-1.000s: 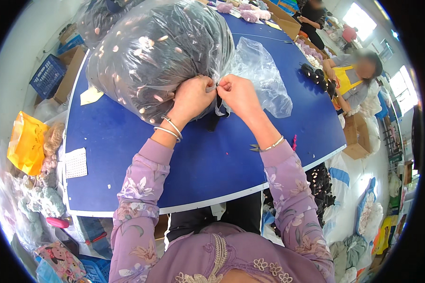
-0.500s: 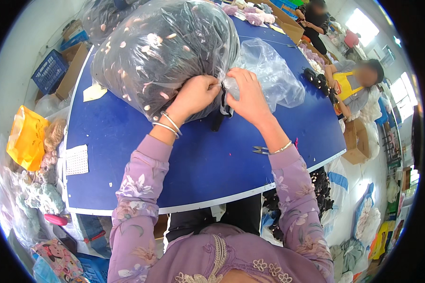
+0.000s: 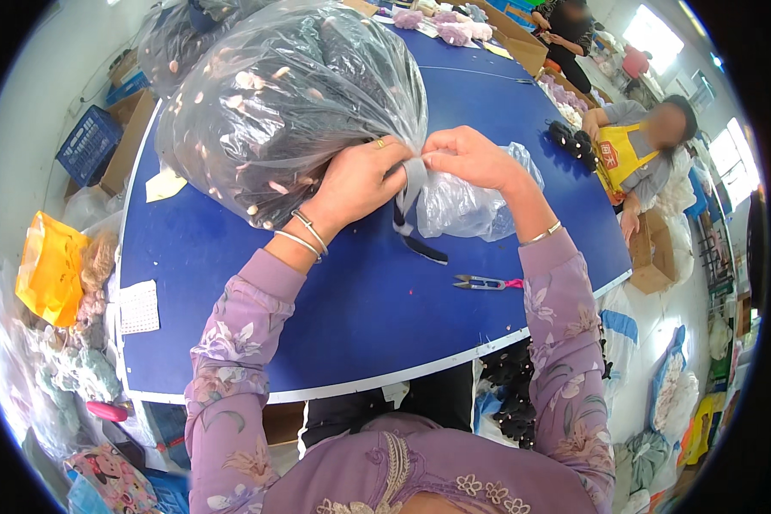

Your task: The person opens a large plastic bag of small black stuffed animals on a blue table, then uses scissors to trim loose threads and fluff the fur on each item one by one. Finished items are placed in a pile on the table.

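A big clear plastic bag [image 3: 274,94], stuffed with black items with small pale pink pieces, lies on the blue table [image 3: 351,317]. My left hand [image 3: 360,182] is closed around the bag's gathered neck. At the neck's right side, the fingers of my right hand [image 3: 475,158] pinch a dark and grey strip [image 3: 414,184] wound there; its black tail hangs onto the table. What exactly lies between the fingertips is partly hidden. Loose clear plastic of the bag's mouth [image 3: 467,208] spreads under my right hand. Thread snips [image 3: 481,282] with a pink end lie nearer me.
Another filled bag [image 3: 167,51] stands behind at the far left. A yellow paper [image 3: 164,185] and a white card [image 3: 139,307] lie along the left edge. Across the table at right sits a person in a yellow apron [image 3: 623,158], beside black items [image 3: 571,144] and a cardboard box [image 3: 651,253].
My right hand has gone from an open-fingered hold to a pinch, slightly to the right. The strip now wraps the neck, and the loose bag mouth has shifted down and crumpled.
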Available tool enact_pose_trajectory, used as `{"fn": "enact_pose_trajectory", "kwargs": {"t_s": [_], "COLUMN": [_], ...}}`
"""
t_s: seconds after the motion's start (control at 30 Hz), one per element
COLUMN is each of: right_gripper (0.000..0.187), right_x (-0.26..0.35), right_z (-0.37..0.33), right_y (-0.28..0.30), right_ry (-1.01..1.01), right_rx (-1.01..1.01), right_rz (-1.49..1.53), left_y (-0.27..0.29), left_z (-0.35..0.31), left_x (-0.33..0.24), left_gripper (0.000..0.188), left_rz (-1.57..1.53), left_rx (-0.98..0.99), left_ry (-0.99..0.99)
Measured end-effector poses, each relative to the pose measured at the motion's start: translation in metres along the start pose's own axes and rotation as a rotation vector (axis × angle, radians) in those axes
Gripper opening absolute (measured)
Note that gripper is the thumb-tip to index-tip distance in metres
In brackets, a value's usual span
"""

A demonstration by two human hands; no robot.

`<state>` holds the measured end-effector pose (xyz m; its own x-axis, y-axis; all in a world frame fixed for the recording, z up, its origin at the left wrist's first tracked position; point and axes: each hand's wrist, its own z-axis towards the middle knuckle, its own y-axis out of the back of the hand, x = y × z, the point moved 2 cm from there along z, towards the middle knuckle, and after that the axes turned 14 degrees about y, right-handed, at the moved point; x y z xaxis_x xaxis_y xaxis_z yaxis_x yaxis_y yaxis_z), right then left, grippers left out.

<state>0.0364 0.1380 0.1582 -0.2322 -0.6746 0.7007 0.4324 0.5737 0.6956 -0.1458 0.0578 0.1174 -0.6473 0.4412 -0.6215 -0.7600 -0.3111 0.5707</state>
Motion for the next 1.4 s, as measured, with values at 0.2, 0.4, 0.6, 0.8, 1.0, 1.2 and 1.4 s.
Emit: {"fn": "enact_pose_trajectory", "kwargs": {"t_s": [0.2,0.4,0.6,0.8,1.0,1.2,1.4], "right_gripper": [0.023,0.034,0.027,0.024,0.024,0.023,0.018], "right_x": [-0.028,-0.006,-0.022,-0.035,-0.037,-0.031,-0.029], "right_z": [-0.002,-0.018,-0.031,-0.033,-0.033,-0.032,-0.034], "right_y": [-0.001,-0.039,-0.033,-0.023,-0.026,-0.027,-0.027], "right_ry": [0.035,0.141,0.079,0.04,0.071,0.055,0.019], "right_rx": [-0.039,-0.151,-0.275,-0.234,-0.271,-0.268,-0.242], "right_rz": [0.201,-0.279,-0.072,0.048,0.03,0.019,-0.004], "left_y": [-0.004,-0.001,0.004,0.045,0.064,0.001,0.0], "left_z": [0.018,0.034,0.054,0.011,0.008,0.006,0.006], "left_x": [0.009,0.02,0.017,-0.003,-0.011,-0.016,-0.008], "left_gripper": [0.014,0.029,0.028,0.042,0.035,0.023,0.021], "left_rz": [-0.268,-0.785,-1.069,-0.636,-0.662,0.069,0.04], "left_rx": [-0.131,-0.237,-0.106,0.711,0.446,0.173,0.221], "left_ry": [0.262,0.673,0.747,0.289,0.504,0.422,0.414]}}
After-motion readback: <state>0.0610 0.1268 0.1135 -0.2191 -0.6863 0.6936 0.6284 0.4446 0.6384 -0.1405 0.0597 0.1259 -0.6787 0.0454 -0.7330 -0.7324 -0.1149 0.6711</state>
